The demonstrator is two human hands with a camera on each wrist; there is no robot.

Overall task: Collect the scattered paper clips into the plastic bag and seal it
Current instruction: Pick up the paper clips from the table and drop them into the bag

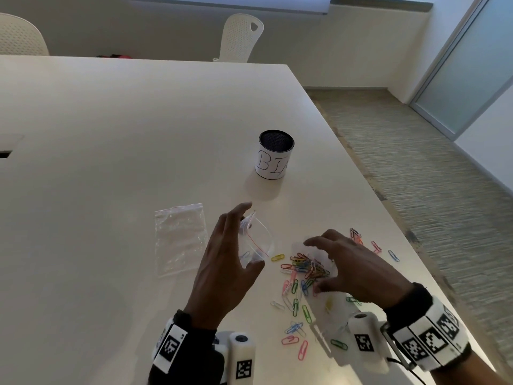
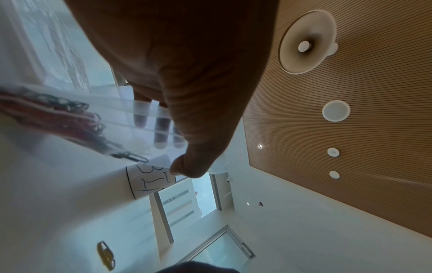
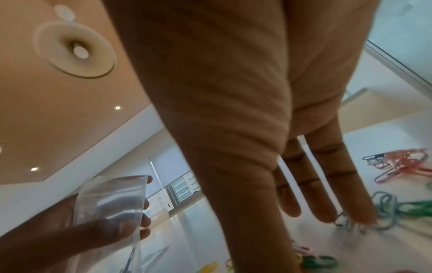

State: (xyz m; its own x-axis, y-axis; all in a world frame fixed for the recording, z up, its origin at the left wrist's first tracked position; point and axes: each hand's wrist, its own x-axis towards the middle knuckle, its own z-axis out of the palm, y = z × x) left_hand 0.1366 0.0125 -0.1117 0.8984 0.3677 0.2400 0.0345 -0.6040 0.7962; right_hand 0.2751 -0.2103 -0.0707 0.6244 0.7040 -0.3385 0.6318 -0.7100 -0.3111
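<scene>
1. Your left hand (image 1: 222,262) holds the plastic bag (image 1: 256,243) just above the table (image 1: 111,162). The thumb is on the near side and the fingers are curled round the far side, with the mouth held open toward the right.
2. In the left wrist view, your fingertips (image 2: 161,129) show through the clear film. The thumb tip sits at the bag's edge.
3. The bag has a red zip line across it. At least one clip looks to be inside near the bottom, but glare makes it hard to confirm.
4. Your right hand (image 1: 352,265) is palm down over the main pile of paper clips (image 1: 308,269). The fingers are spread and loosely arched, gripping nothing.
5. In the right wrist view, the fingers (image 3: 327,184) are straight, with the tips just at the green and grey clips. I can't tell if they actually touch.
6. The clips lie on the table near its right edge:
   - a dense cluster under and left of your right hand
   - a yellow clip (image 1: 277,257) on its own between the bag and the pile
   - loose ones trailing toward you
   - a few beyond the hand toward the table edge
7. A second bag (image 1: 180,237), empty, lies flat on the table left of your left hand, apart from it.
8. A mesh cup (image 1: 275,154) with a handwritten paper label stands upright beyond both hands, well apart from the clips.
</scene>
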